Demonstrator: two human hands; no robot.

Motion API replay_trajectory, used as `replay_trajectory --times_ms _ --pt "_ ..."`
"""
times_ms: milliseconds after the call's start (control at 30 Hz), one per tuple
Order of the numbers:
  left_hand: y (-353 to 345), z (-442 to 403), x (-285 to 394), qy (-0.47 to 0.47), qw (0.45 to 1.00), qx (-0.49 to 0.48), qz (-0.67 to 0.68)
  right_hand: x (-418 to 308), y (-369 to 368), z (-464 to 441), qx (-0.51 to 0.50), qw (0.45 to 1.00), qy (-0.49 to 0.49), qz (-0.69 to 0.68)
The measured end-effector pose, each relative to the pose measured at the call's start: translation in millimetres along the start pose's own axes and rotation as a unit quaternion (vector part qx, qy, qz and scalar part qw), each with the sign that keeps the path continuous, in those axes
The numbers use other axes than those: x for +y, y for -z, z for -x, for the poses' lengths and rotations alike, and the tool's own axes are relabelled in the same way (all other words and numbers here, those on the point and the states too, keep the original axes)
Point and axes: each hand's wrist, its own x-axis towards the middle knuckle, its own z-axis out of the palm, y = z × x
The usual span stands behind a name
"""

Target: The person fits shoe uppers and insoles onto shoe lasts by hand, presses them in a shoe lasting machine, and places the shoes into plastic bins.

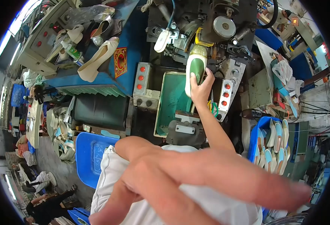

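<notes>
My right hand [202, 90] is wrapped around the heel end of a shoe [197, 67] with a white rim, a green inside and a glittery toe. The thumb lies along its left side, the fingers on its right. The toe points up into the metal parts of a machine [225, 28], by a yellow piece [202, 38]; whether they touch I cannot tell. Very near the camera, my left hand [153, 168] is large and blurred, its fingers spread with nothing seen in them. It hides part of the white cloth [107, 180] over my lap.
Red-button panels [141, 78] [226, 93] flank a green tray [168, 103]. A cream shoe [99, 60] and a bottle [71, 50] sit on the blue machine top. Blue bins stand left [86, 157] and right [260, 125], the right one holding several shoes. Other people are in the background.
</notes>
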Motion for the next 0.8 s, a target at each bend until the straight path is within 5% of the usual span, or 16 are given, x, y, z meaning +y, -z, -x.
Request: replay_trajectory --times_ms 300,500,633,733,800 --pt "-24.6 -6.5 6.4 -0.001 0.998 -0.027 0.062 7.8 -3.3 7.2 0.015 1.0 -0.011 0.026" --pt "-26.5 13.6 25.6 -0.022 0.996 0.061 0.06 4.5 -3.3 6.7 0.022 0.999 0.005 0.039" --pt "-81.6 18.3 51.5 -0.001 0.947 0.32 0.042 9.6 -5.8 4.2 0.016 0.998 -0.012 0.059" --pt "-146.9 -32.9 64.6 -0.014 0.775 0.598 0.205 19.7 -8.4 4.2 -0.02 0.992 -0.09 0.09" --pt "-160.4 -38.6 49.1 -0.072 0.712 0.655 0.241 11.7 -1.4 -2.2 -0.055 0.981 -0.151 0.112"
